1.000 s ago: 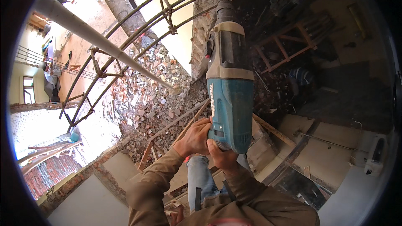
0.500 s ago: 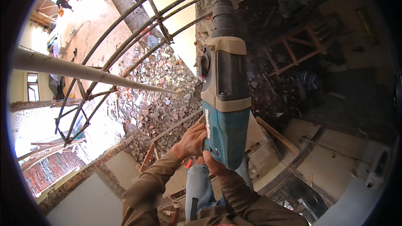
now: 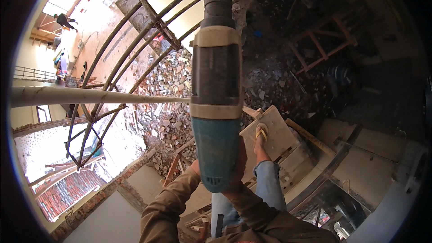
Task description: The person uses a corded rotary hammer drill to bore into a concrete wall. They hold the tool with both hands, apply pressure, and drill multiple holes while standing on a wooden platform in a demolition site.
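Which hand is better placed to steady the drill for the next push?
Right, probably. The right hand wraps the drill grip from the side and shows clearly; the left hand is mostly hidden behind the body, only its edge showing.

I count one rotary hammer drill [image 3: 216, 103], teal at the handle and dark grey along the barrel. Two hands are on it: my left hand [image 3: 195, 167] and my right hand [image 3: 238, 171]. One foot in a yellow sandal [image 3: 261, 133] stands on one concrete block [image 3: 274, 139]. I see one pale pipe [image 3: 90, 96], four curved steel bars [image 3: 135, 40] that I can make out, and one rubble heap [image 3: 168, 108].
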Motion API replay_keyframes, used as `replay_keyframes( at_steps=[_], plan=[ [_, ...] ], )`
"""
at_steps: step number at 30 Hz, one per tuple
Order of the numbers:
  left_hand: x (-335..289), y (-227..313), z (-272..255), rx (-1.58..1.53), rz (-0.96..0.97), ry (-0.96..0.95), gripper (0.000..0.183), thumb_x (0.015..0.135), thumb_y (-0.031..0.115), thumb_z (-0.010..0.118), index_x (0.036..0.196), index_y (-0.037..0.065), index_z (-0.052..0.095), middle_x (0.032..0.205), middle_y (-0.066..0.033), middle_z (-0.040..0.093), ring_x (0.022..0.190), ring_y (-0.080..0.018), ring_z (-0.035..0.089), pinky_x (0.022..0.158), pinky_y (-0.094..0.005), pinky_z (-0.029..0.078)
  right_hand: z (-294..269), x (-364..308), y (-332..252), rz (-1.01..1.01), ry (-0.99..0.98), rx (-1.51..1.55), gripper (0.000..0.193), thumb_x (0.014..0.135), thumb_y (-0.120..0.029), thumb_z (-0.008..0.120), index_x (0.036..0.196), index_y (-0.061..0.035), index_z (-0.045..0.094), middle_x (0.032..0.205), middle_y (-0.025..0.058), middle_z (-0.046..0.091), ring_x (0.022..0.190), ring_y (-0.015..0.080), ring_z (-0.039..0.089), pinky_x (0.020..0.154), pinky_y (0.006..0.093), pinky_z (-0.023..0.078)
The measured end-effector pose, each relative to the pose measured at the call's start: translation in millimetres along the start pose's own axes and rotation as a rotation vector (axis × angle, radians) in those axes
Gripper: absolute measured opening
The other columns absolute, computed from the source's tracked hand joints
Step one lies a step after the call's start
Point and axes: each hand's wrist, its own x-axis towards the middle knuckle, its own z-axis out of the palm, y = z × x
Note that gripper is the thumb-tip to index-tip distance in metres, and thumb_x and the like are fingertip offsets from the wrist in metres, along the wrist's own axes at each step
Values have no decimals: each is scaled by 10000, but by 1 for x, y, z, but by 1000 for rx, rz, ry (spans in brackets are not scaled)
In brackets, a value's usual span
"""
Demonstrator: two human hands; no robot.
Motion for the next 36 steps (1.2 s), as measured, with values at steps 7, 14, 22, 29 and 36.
replay_keyframes(
  at_steps=[7,14,22,29,36],
  plan=[
    [-8,8,-4,-90,-34,27,377,665,155,703,987,-19,611,970,-172,639,906,-373,597,830,-441,490,4,15,-56,-9,-29,2,1161,703,-223,889,1534,71,134,1432,266,394,1310,401,427,1098,488,347],
    [-16,36,-24,-150,-83,42,370,676,151,701,993,-18,614,969,-175,639,907,-374,598,827,-443,490,-1,3,-75,-20,-42,-5,824,787,-16,750,1473,36,295,1363,179,521,1187,259,589,976,367,501],
    [-37,41,-27,-87,-153,13,352,683,135,695,985,-26,613,946,-172,638,876,-374,599,790,-435,491,-22,-54,-28,282,-99,173,292,832,-6,698,1119,2,643,1067,81,646,987,200,641,870,348,523],
    [-32,36,-24,-16,-62,-26,335,679,137,698,957,-25,607,909,-174,627,853,-367,603,794,-439,492,-38,-61,-7,-45,-254,-115,190,792,-60,783,961,-52,696,1003,99,677,968,262,646,876,427,513],
    [-15,12,-35,101,-6,-9,300,633,124,718,865,-5,578,851,-146,594,787,-335,585,742,-403,487,-33,-35,17,-597,-224,-531,87,815,-1,682,895,-34,669,874,102,636,865,281,635,826,465,527]
  ],
)
